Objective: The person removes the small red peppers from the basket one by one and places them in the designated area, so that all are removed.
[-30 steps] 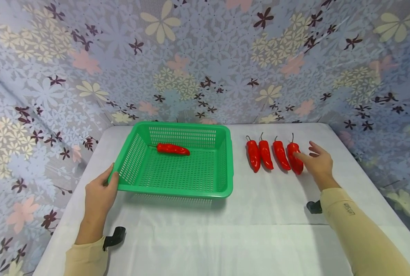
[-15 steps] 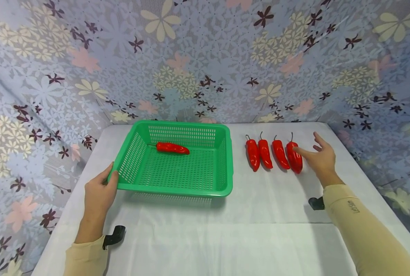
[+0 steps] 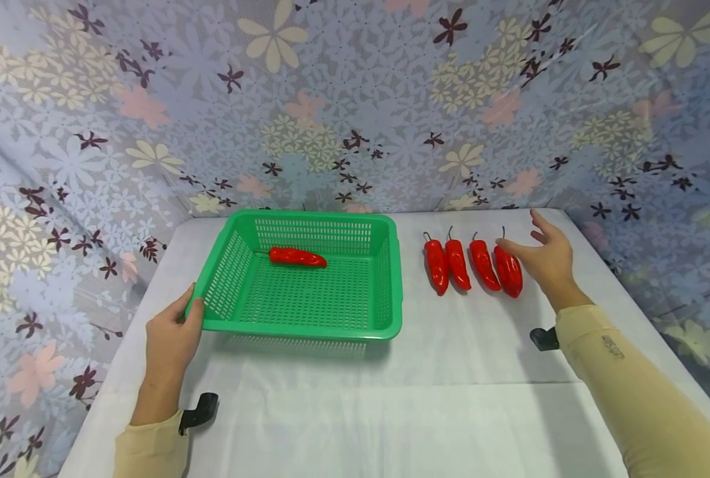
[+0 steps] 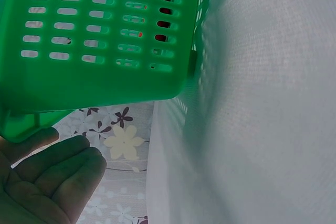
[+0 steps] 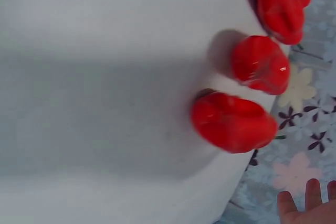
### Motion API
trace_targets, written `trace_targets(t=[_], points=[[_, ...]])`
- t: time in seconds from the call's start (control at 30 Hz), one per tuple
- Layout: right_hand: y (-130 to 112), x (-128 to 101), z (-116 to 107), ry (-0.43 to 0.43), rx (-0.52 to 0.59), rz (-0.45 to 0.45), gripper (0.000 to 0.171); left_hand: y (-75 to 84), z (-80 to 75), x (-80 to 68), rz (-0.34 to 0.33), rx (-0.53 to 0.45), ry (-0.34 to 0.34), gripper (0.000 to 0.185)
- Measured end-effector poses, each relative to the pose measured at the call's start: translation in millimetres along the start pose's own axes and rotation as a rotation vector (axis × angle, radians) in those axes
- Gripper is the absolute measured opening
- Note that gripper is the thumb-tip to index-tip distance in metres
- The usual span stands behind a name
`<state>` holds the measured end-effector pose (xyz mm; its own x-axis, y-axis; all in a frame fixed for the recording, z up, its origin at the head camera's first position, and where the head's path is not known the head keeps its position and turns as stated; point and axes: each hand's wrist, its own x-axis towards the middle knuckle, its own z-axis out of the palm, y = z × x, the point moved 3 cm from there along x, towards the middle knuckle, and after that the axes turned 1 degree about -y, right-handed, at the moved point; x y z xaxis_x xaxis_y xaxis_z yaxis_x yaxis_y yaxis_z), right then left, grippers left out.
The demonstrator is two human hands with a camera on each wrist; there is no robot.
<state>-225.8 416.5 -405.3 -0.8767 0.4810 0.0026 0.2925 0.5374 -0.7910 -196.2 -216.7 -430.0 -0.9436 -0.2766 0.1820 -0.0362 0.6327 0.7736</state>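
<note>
My left hand (image 3: 172,335) holds the near left corner of a green plastic basket (image 3: 301,332), thumb over the rim. From below, the left wrist view shows the fingers (image 4: 68,156) of that hand under the basket's corner. One red pepper (image 3: 298,257) lies sideways inside, stem to the left. Right of the basket, several red peppers stand in a row, stems pointing away. My right hand (image 3: 543,259) hovers at the rightmost pepper (image 3: 510,277), fingers spread, thumb overlapping its stem end in the head view. In the right wrist view, fingertips (image 5: 313,190) show beyond that pepper (image 5: 231,121).
The other peppers in the row are the leftmost pepper (image 3: 436,269), one beside it (image 3: 458,264) and another pepper (image 3: 484,265). A white cloth (image 3: 438,411) covers the table. Flowered fabric (image 3: 355,99) rises behind and at both sides.
My right hand has shifted away from me, its thumb going from the rightmost pepper's body to its stem end, fingers spreading wider. The left hand and basket have stayed put.
</note>
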Motion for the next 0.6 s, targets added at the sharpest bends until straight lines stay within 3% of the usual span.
trace_targets(t=[0.6], points=[[-72,-8,35,-0.103,0.063,-0.172,0.094,-1.4,1.0,-0.9,0.011,-0.011,0.011,0.047]])
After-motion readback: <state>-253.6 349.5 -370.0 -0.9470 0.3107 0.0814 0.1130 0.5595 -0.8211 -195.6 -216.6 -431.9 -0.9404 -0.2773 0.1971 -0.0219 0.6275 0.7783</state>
